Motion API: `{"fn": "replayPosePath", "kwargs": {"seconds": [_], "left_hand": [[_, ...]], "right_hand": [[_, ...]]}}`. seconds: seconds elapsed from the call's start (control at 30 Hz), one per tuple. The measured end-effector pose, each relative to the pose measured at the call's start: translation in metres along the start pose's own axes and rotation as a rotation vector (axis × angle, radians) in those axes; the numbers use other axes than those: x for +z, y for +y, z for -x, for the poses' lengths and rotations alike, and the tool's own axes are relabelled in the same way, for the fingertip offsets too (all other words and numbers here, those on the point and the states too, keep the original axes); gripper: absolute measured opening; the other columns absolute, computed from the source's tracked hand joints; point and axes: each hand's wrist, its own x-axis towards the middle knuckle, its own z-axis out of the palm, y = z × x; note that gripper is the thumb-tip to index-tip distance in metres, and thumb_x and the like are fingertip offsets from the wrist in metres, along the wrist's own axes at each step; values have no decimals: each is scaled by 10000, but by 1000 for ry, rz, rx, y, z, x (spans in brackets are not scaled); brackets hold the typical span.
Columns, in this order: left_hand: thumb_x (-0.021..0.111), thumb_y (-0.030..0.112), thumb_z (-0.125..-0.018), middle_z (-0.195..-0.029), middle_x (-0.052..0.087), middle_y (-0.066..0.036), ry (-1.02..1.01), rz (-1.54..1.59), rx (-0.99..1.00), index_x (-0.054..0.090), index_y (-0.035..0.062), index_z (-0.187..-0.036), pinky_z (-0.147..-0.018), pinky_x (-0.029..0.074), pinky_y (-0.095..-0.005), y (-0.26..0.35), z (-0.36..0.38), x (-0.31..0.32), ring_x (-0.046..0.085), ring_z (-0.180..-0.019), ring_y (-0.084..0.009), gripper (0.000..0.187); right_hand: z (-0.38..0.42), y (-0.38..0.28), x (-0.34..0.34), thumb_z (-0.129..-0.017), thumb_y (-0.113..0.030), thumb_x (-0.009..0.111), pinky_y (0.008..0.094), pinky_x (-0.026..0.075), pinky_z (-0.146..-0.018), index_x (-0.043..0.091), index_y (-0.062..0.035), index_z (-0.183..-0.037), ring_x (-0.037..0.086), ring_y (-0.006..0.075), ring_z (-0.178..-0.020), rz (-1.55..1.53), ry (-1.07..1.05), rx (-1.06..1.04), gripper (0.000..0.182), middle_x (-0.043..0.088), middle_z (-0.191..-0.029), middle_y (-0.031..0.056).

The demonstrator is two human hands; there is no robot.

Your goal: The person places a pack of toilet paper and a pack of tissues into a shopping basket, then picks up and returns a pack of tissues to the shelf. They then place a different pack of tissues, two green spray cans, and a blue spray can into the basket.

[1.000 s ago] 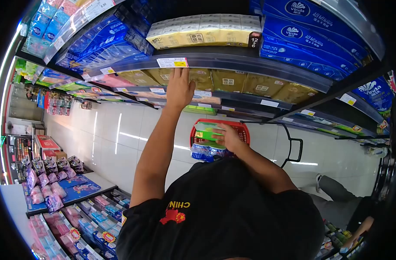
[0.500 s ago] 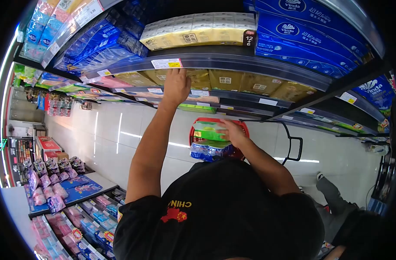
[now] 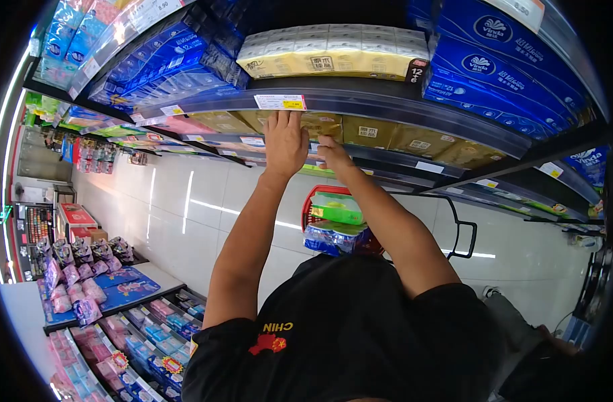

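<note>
Both hands are up at a shelf lined with gold tissue packs. My left hand lies with its fingers stretched up over the front of one pack, just under the price label. To its right, my right hand is at the lower edge of the packs, its fingers apart and slightly bent; whether it touches a pack is hard to tell. Below the hands stands a red shopping basket holding a green pack and a blue wrapped pack.
On the shelf above sit a cream tissue multipack and blue Vinda packs. A black handle extends right of the basket over the tiled floor. Another person's leg is at right. A display of packages stands at left.
My right hand has moved up from over the basket to the gold packs beside my left hand. My left hand stays at the packs. The view has shifted slightly.
</note>
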Motion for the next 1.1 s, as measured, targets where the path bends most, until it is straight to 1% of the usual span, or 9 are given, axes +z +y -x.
{"fn": "replayPosePath", "kwargs": {"seconds": [0.33, 0.53, 0.7, 0.77, 0.87, 0.9, 0.97, 1.03, 1.1], "left_hand": [[623, 71, -807, -1259, 500, -258, -121, 90, 13, 467, -14, -1324, -980, 390, -535, -16, -8, 10, 460, -1133, -473, 547], [600, 83, -805, -1235, 526, -191, -83, 74, 23, 497, 22, -1289, -899, 452, -523, -19, -6, 17, 502, -1118, -404, 498], [593, 106, -823, -1246, 523, -186, -152, -10, -14, 495, 19, -1286, -938, 426, -526, -10, -1, 20, 500, -1144, -399, 482], [589, 116, -832, -1254, 520, -191, -76, -70, 12, 491, 16, -1293, -961, 412, -520, -2, 3, 20, 491, -1168, -409, 481], [598, 50, -829, -1372, 466, -240, 71, -22, -16, 412, -5, -1405, -1055, 353, -521, 16, 17, 18, 442, -1253, -447, 608], [602, 36, -828, -1395, 453, -248, 145, -13, -5, 390, -9, -1428, -1072, 340, -523, 24, 24, 18, 434, -1263, -454, 638], [604, 28, -830, -1451, 408, -255, 93, 54, -113, 339, -9, -1468, -1105, 322, -497, 38, 52, 27, 405, -1311, -451, 692], [602, 31, -822, -1422, 420, -273, 28, 134, -229, 360, -28, -1442, -1081, 345, -498, 56, 97, 43, 420, -1288, -459, 668], [623, 61, -831, -1373, 460, -280, -166, 211, -324, 385, -27, -1414, -1060, 379, -475, 66, 167, 70, 443, -1266, -454, 635]], "right_hand": [[22, 12, -24, -942, -270, 557, 353, 525, -769, 500, -115, -1383, 618, 209, -1011, 30, -40, 134, 471, 612, -1228, 60], [114, 168, -79, -929, -255, 579, 296, 507, -640, 538, -104, -1309, 627, 173, -895, 159, 45, 320, 412, 632, -1089, 65], [207, 295, -211, -890, -249, 587, 322, 477, -443, 590, -98, -1233, 577, 170, -541, 714, 244, 410, 376, 619, -747, 73], [241, 360, -277, -895, -196, 595, 316, 475, -440, 597, -129, -1161, 587, 151, -577, 480, 367, 435, 274, 595, -778, 51], [286, 338, -325, -901, -123, 596, 350, 501, -462, 561, -109, -952, 627, 167, -661, 44, 409, 677, 63, 516, -773, 19], [298, 359, -342, -891, -176, 607, 464, 516, -524, 584, -111, -943, 640, 186, -739, 261, 370, 600, 87, 576, -807, 30], [315, 335, -338, -861, -246, 633, 529, 526, -665, 605, -84, -988, 652, 261, -782, 271, 812, 557, 208, 640, -867, 72], [327, 324, -347, -840, -287, 641, 495, 520, -810, 621, -52, -1049, 657, 349, -849, 727, 946, 393, 315, 677, -954, 134], [335, 255, -324, -868, -238, 607, 459, 496, -876, 647, -29, -1127, 641, 371, -1005, 699, 1183, 384, 335, 663, -1045, 214]]}}
